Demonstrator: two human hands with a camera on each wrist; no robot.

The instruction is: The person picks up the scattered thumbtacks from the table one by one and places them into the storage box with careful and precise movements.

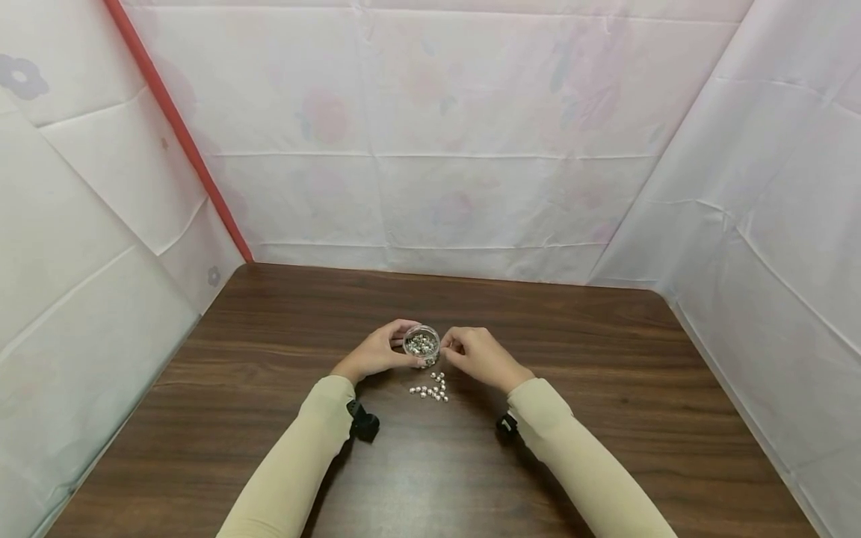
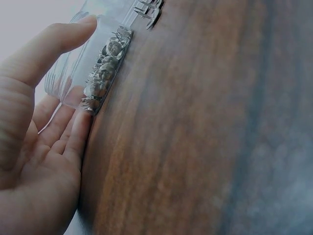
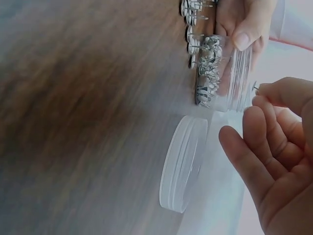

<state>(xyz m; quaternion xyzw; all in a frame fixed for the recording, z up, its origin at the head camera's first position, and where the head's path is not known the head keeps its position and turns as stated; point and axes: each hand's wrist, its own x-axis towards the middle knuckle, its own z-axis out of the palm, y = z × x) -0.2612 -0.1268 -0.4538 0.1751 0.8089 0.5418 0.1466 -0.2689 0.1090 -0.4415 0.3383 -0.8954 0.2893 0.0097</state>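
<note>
My left hand (image 1: 377, 355) holds a clear round plastic jar (image 3: 238, 73), thumb on the near side and fingers round the far side. Silvery thumbtacks (image 3: 210, 66) cover the jar's bottom, and its mouth is uncovered. Just right of the rim is my right hand (image 1: 484, 359), thumb and forefinger pinching one thumbtack (image 3: 255, 87) whose pin shows in the right wrist view. Several loose tacks (image 1: 431, 391) lie on the table in front of the jar, pins up where the wrist views show them.
A clear screw lid (image 3: 178, 164) lies on the table below my right hand in the right wrist view; the head view does not show it. The brown wooden table (image 1: 282, 314) meets pale floral cloth (image 1: 430, 202) at the back and sides.
</note>
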